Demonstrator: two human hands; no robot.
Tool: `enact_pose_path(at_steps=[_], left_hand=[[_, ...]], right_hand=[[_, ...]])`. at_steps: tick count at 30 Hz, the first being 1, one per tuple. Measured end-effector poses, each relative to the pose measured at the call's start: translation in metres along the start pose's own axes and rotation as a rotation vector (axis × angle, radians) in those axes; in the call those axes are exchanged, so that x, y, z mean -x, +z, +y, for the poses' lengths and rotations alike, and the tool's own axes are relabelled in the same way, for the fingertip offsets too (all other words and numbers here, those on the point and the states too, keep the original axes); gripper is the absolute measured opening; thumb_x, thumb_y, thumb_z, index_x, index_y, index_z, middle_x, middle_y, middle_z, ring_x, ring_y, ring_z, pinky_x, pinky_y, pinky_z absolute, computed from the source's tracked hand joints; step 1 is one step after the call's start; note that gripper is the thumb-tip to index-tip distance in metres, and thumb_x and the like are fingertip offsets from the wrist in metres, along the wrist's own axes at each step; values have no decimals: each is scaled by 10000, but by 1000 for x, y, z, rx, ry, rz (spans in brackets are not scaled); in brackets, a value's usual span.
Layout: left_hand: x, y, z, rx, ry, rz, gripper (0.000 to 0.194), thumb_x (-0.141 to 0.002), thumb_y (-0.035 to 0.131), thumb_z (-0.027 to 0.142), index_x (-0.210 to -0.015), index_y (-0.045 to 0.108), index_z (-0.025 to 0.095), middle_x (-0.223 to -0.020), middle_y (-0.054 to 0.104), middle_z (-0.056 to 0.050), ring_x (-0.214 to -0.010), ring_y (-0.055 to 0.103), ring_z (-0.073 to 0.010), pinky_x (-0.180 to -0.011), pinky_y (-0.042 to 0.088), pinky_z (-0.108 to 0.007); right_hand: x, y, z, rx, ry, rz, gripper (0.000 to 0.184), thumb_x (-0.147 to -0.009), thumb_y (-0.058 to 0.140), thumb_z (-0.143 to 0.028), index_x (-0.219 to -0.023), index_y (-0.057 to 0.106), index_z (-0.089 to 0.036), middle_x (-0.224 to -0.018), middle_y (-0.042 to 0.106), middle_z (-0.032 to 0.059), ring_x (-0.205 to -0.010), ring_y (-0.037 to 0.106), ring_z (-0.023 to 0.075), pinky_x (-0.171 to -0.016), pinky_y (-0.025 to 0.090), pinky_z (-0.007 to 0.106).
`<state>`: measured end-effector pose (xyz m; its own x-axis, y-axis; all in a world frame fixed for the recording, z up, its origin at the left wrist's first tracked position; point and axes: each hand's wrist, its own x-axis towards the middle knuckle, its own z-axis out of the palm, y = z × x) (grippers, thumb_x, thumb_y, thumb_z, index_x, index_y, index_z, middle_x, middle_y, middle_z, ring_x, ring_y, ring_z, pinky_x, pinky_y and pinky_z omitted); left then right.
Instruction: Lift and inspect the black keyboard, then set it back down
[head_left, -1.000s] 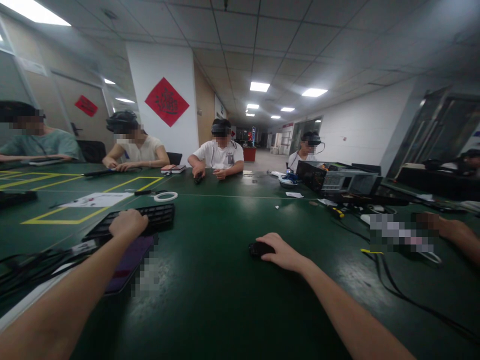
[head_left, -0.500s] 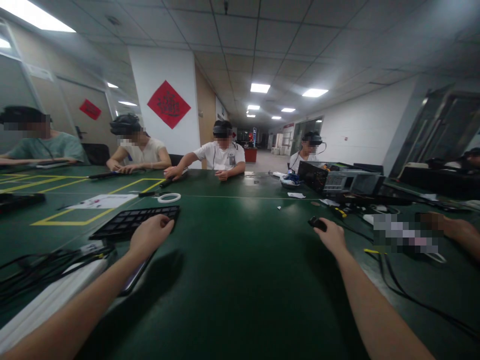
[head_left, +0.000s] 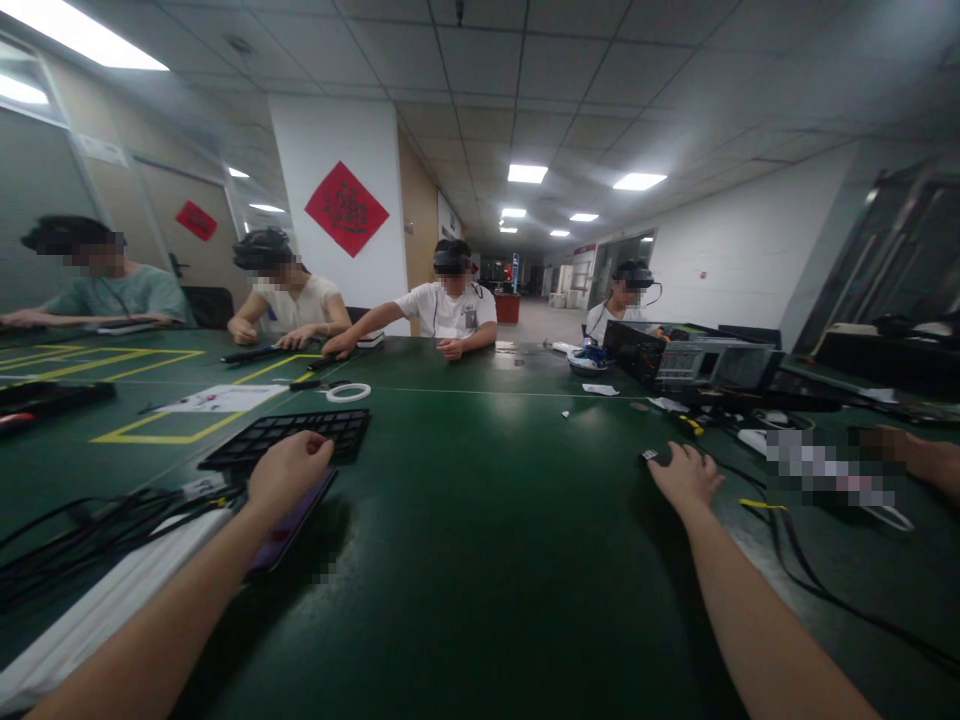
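Left hand (head_left: 291,472): fingers together, over tray (head_left: 346,428) and tablet (head_left: 300,518).
Right hand (head_left: 688,482): fingers apart, beside black block (head_left: 648,456).

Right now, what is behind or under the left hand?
A black tray shows beyond the left hand, and part of a purple slab beside the wrist. Whatever lies directly beneath hand and arm is covered.

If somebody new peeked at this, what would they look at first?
Probably the big red diamond on the white pillar, left of the middle. Next, maybe the people in dark headsets along the far side of the green table. Up close, the left hand is by a black tray, and the right hand is by a small black thing.
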<state>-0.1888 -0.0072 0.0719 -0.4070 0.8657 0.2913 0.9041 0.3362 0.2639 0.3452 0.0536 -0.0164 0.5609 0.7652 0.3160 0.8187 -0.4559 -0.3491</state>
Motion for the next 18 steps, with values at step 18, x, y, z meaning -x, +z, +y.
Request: enact_pose_path(at_steps=[18], left_hand=[[-62, 0, -13, -177, -186, -207, 568, -731, 409, 459, -1074, 569, 35, -1139, 534, -228, -1023, 504, -348, -749, 415, -372]], right_hand=[[-4, 4, 3, 6, 3, -135, 500, -737, 410, -407, -1194, 458, -210, -1266, 447, 92, -1154, 345, 347, -915, 309, 503]])
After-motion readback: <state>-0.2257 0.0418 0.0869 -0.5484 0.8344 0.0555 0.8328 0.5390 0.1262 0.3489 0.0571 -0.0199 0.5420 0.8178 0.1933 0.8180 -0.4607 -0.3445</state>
